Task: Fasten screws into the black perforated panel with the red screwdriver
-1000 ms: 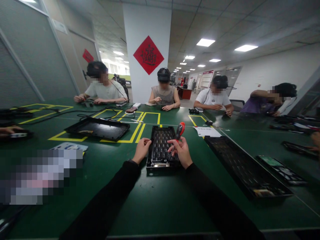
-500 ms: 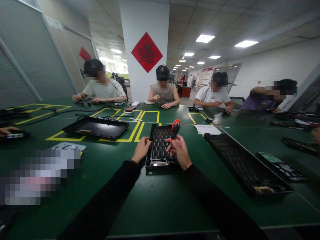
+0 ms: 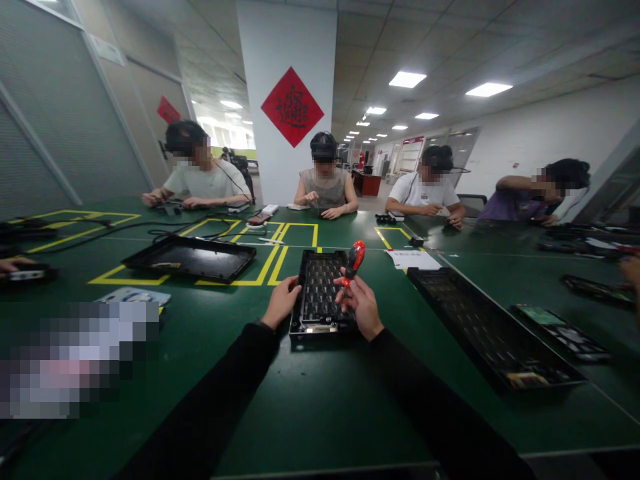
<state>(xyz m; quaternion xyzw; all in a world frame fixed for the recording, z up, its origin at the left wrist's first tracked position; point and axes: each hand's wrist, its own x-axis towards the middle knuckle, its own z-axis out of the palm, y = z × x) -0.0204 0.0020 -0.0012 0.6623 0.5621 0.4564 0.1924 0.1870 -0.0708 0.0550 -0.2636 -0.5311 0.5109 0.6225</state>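
Observation:
A black rectangular casing [image 3: 320, 290] with rows of small shiny parts inside lies on the green table, its long side pointing away from me. My left hand [image 3: 283, 301] grips its left wall, fingers pressed on the edge. In my right hand [image 3: 364, 305], over the casing's right side, is a red and black screwdriver [image 3: 355, 260]. The handle leans up and to the right, while its shaft slants down between my fingers. My fingers partly cover the shaft, and the tip is hard to make out.
A wide black tray [image 3: 193, 260] lies at the left, a long black casing [image 3: 490, 327] at the right with a green circuit board [image 3: 550, 323] beyond it. White paper [image 3: 413, 260] sits behind. Several people work around the green table [image 3: 320, 413].
The screwdriver's handle has tilted further to the right, and the fingers of my right hand have shifted around it. My left hand stays on the casing's edge.

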